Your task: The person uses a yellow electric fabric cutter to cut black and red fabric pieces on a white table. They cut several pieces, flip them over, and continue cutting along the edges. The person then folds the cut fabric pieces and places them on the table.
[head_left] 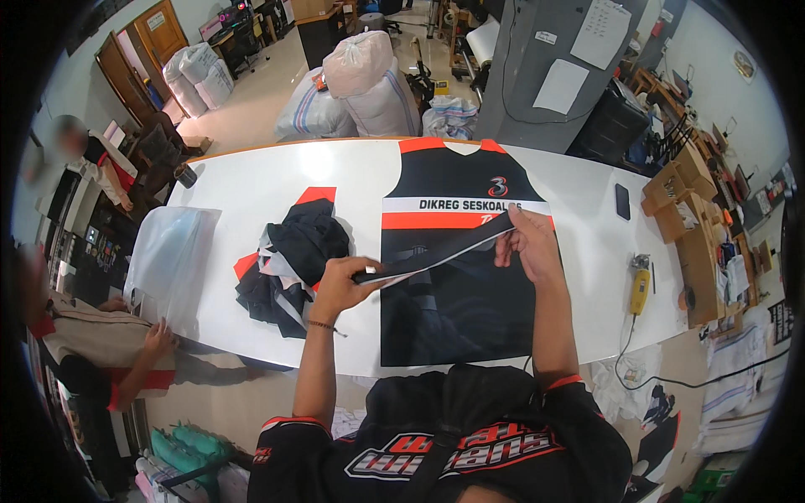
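A narrow strip of black fabric with a pale edge stretches slantwise between my two hands. My left hand is closed round its lower end, and my right hand pinches the upper end. Beneath the strip a black jersey panel lies flat on the white table, with orange shoulders and a white and an orange band across the chest. Left of it sits a crumpled heap of black, orange and white fabric pieces, close to my left hand.
A yellow corded cutter and a black phone lie on the table's right side. Clear plastic bags lie at its left end, where a co-worker's hand touches them. Stuffed sacks stand beyond the far edge, beside a grey pillar.
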`<state>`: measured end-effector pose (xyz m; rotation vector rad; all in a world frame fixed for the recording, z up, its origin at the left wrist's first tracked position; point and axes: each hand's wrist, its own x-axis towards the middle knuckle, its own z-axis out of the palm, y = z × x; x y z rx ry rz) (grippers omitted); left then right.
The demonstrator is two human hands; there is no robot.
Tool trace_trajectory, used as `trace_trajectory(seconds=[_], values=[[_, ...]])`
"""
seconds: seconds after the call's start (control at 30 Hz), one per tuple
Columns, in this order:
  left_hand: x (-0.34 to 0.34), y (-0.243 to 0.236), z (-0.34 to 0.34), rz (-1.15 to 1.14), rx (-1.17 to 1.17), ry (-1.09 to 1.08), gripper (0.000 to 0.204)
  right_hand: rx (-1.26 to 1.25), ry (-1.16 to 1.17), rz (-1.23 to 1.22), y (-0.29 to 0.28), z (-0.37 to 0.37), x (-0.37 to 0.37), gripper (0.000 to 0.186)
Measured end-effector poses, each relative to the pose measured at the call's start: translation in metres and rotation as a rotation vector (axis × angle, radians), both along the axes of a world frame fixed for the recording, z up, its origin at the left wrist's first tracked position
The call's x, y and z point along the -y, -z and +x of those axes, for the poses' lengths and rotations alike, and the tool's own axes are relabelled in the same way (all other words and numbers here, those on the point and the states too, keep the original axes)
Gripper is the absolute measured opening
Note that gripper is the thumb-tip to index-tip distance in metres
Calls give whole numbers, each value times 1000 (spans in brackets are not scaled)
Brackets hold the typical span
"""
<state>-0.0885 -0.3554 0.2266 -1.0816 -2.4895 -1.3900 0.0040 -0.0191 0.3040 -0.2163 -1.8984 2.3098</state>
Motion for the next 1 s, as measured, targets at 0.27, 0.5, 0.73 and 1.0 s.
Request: trace_trajectory(seconds=[0.27,0.5,0.73,1.0], values=[[19,36,-54,-248,-124,-310,33,29,168,-74,55,-53,-37,39],[17,-26,-32,153,-171,-347,59,-144,123,-102,29,-21,-53,30],[29,90,17,-6,19,-229,60,190,196,-15,144,60,-74,23],[45,175,41,-513,87,-180,28,551,272,217,242,107,-48,27]])
